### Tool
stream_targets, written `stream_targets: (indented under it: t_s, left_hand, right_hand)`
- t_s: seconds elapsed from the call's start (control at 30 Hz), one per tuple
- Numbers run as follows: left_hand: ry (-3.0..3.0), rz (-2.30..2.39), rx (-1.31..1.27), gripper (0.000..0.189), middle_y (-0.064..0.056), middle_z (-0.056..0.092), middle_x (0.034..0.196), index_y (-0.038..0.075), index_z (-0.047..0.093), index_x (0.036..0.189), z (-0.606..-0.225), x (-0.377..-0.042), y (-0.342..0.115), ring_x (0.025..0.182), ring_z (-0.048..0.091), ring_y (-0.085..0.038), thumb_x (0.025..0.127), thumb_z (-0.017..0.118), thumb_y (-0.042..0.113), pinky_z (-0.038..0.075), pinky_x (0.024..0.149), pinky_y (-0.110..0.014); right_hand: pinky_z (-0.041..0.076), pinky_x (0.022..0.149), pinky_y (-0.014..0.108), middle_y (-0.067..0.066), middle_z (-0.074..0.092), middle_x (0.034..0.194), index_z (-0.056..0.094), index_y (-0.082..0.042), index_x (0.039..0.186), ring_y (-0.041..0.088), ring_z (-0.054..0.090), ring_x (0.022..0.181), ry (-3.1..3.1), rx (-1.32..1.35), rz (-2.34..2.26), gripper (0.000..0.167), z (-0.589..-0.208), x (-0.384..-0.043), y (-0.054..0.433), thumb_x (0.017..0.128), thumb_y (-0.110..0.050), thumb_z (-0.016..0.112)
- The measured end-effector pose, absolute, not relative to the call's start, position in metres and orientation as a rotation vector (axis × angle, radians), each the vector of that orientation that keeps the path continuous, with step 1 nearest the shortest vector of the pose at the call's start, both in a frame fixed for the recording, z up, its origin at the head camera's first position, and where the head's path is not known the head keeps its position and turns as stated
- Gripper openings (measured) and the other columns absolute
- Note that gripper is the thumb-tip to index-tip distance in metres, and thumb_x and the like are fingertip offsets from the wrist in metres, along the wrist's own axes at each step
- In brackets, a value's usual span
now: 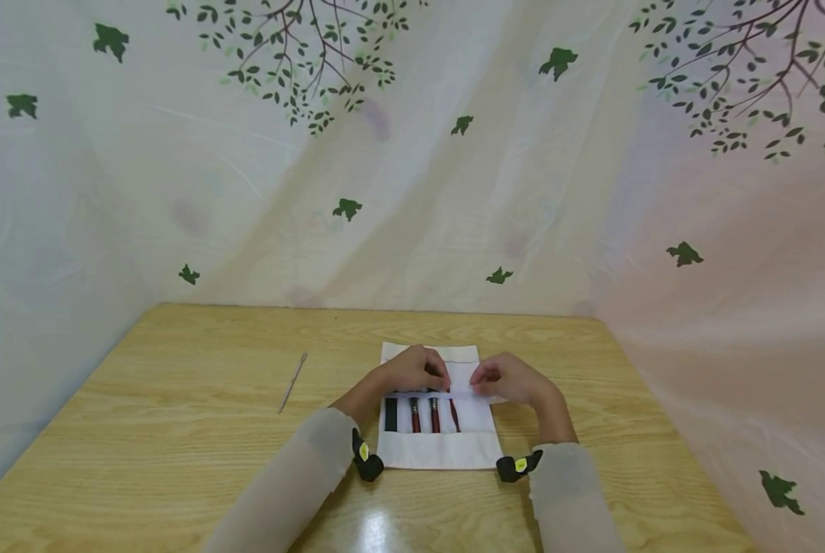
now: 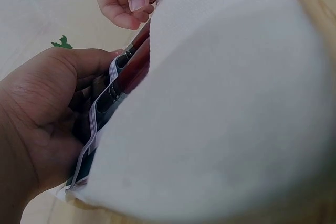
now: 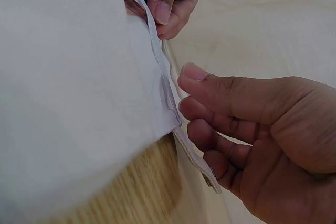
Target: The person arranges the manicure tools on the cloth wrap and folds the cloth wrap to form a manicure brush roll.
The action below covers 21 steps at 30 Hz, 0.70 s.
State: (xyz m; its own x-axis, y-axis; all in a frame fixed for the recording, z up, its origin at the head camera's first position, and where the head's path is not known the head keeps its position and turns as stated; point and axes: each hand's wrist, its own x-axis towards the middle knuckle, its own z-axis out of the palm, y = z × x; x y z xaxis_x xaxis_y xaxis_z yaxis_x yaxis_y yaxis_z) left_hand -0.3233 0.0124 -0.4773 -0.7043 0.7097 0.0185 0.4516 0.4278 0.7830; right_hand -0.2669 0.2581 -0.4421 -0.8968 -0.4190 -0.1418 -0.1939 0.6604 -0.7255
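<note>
A white cloth tool roll (image 1: pixel 440 451) lies spread on the table, a white elastic band (image 3: pixel 155 40) across it. Several tools sit in it: a dark flat one (image 1: pixel 391 415), two red-handled ones with dark ferrules (image 1: pixel 435 415), and a thin red tool (image 1: pixel 455 415). My left hand (image 1: pixel 415 370) reaches over the band from the left, thumb and fingertips pinching the upper end of the thin red tool. Beside the roll's right edge hovers my right hand (image 1: pixel 512 378), fingers loosely curled, a gap between thumb and forefinger and nothing held.
On the wooden table (image 1: pixel 177 430), left of the roll, lies a thin silver metal tool (image 1: pixel 293 382). A pale curtain (image 1: pixel 412 192) printed with leaves and branches hangs behind the table and along both sides.
</note>
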Motion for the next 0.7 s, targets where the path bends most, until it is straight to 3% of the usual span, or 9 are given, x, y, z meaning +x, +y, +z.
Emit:
stream_targets:
  t_s: [0.23, 0.7]
  left_hand:
    - [2.378, 1.165, 1.006, 0.005, 0.009, 0.069, 0.095, 0.018, 0.08, 0.09, -0.478, -0.323, 0.012, 0.088, 0.06, -0.005, 0.094, 0.077, 0.016, 0.048, 0.08, -0.025]
    - [2.376, 1.194, 1.005, 0.006, 0.009, 0.069, 0.094, 0.018, 0.079, 0.088, -0.482, -0.324, 0.012, 0.088, 0.06, -0.005, 0.093, 0.077, 0.016, 0.049, 0.081, -0.025]
  right_hand:
    - [0.052, 0.077, 0.034, 0.001, 0.07, 0.09, 0.074, -0.005, 0.1, 0.018, 0.06, 0.084, 2.541, -0.514, -1.074, 0.017, -0.446, -0.269, 0.258, 0.086, -0.008, 0.083]
    - [0.047, 0.07, 0.031, 0.002, 0.062, 0.081, 0.072, -0.008, 0.092, 0.017, 0.054, 0.077, 2.544, -0.438, -1.039, 0.015, -0.451, -0.271, 0.249, 0.083, -0.005, 0.084]
